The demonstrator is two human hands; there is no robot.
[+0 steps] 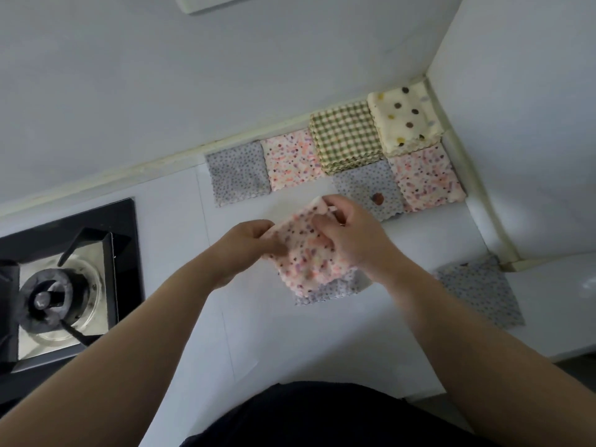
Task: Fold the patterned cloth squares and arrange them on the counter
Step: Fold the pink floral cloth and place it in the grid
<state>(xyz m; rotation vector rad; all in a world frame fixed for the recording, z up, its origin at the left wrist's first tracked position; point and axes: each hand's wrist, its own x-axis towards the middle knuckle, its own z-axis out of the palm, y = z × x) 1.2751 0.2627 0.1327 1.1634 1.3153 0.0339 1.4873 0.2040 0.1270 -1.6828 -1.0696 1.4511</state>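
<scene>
**A:** From the head view, where is the cloth being worked?

**B:** The pink speckled cloth (306, 262) is held just above the white counter (290, 343), in front of the laid-out squares. It is soft, nappy fabric, cream-pink with orange, purple and dark flecks. Its edges are cut in small zigzags.

**A:** And the grip?

**B:** The left hand (245, 250) has its grip clamped on the cloth's left edge, fingers curled over it. The right hand (351, 240) pinches the far corner between thumb and fingertips. A grey dotted cloth (332, 290) peeks out beneath; I cannot tell whether it lies on the counter or hangs with the pink one.

**A:** What lies behind?

**B:** Along the wall, from left to right, are a flat grey dotted square (238, 172), a pink speckled square (292, 164), a thick green gingham stack (346, 137) and a cream polka-dot stack (404, 119) in the corner. In front of the stacks a second grey square (367, 188), bearing one brown spot, touches a second pink square (425, 177). A flat grey cloth (480, 290) lies well apart at the right. A black glass gas hob (64, 285) with a steel burner tray sits on the left.
</scene>
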